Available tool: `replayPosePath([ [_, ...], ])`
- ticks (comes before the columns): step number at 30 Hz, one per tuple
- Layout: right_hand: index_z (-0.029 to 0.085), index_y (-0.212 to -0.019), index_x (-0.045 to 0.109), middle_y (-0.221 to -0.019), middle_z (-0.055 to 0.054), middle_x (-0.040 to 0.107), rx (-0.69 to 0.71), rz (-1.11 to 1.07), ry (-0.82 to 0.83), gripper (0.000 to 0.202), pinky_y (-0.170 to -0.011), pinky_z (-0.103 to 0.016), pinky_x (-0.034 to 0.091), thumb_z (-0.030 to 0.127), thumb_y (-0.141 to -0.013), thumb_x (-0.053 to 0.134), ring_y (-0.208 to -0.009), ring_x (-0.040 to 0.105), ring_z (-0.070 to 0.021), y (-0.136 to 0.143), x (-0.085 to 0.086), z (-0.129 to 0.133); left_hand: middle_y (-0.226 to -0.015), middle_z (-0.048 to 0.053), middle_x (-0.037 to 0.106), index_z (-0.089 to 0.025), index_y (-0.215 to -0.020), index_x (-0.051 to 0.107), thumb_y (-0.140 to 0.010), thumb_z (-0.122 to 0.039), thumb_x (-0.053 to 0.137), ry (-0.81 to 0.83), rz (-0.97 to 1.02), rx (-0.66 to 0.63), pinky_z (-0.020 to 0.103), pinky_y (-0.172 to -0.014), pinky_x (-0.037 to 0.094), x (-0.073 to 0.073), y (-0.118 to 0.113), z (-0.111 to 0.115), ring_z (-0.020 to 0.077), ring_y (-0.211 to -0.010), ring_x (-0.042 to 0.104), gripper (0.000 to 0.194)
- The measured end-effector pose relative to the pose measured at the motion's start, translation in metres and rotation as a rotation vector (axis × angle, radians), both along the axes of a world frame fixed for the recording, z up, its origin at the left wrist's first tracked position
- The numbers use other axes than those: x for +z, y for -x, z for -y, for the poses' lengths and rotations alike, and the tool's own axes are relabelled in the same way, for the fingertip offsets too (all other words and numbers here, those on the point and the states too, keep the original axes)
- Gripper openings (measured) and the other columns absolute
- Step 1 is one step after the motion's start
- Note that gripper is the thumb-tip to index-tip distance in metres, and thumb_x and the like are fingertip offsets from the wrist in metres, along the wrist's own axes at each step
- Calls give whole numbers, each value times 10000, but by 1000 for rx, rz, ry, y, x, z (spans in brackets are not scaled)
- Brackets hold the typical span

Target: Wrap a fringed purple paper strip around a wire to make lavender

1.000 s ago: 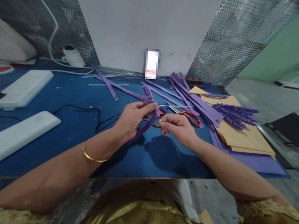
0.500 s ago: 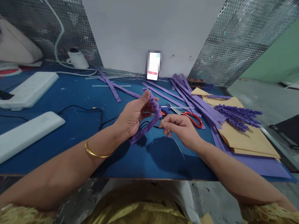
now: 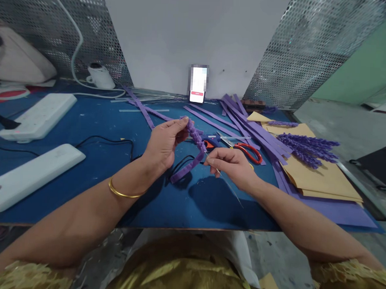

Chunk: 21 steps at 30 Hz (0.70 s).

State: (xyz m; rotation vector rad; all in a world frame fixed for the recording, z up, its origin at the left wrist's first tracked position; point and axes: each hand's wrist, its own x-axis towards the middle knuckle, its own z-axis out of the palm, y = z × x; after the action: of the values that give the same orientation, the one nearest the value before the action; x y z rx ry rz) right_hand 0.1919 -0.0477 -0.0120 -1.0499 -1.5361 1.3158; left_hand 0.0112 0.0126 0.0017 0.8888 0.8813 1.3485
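The left hand (image 3: 164, 143) pinches the top end of a bumpy purple flower spike (image 3: 197, 138), and the right hand (image 3: 229, 163) pinches the long, thin, shiny wire (image 3: 231, 188) at its bottom end. The flower spike is up over the blue table (image 3: 98, 123), between the two hands, and a long flat purple strip (image 3: 186, 170) hangs from its low end. Silver scissors with red loop handles (image 3: 239, 145) lie just past the right hand, near flat purple strips (image 3: 260, 132).
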Motion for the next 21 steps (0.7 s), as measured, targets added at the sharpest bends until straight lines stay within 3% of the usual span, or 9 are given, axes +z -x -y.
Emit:
replayPosePath([
  [3,159,-722,691,-581,-1,624,-14,-13,0,174,-517,-248,457,319,-788,707,-522,549,-114,0,0,0,-732,-7,684,-204,-713,719,-569,-472,915,-23,12,-26,260,-679,471,1,-1,2,128,-711,616,362],
  [6,164,-725,704,-594,-6,631,-40,-68,10,189,-516,-250,443,337,-800,715,-521,536,-110,-2,0,-1,-833,36,723,-192,-813,755,-582,-546,888,-37,-36,-210,288,-741,485,1,-3,8,167,-804,650,443],
  [10,166,-745,725,-573,6,604,-44,-178,50,170,-505,-243,430,326,-801,715,-502,511,-101,-6,0,-4,-843,71,746,-177,-839,789,-596,-466,900,-26,-144,-406,318,-802,490,0,-5,14,188,-812,660,394],
  [18,167,-754,737,-558,14,593,26,-213,82,138,-503,-228,419,284,-816,698,-506,504,-94,-8,2,-5,-730,49,716,-187,-651,759,-595,-397,906,-52,-215,-343,299,-746,485,-5,-8,14,164,-728,624,262],
  [21,167,-755,738,-550,16,591,28,-228,98,139,-496,-224,408,282,-820,697,-495,495,-90,-9,2,-5,-740,56,721,-192,-685,770,-610,-419,897,-32,-194,-362,304,-724,490,-4,-8,16,170,-721,627,270],
])
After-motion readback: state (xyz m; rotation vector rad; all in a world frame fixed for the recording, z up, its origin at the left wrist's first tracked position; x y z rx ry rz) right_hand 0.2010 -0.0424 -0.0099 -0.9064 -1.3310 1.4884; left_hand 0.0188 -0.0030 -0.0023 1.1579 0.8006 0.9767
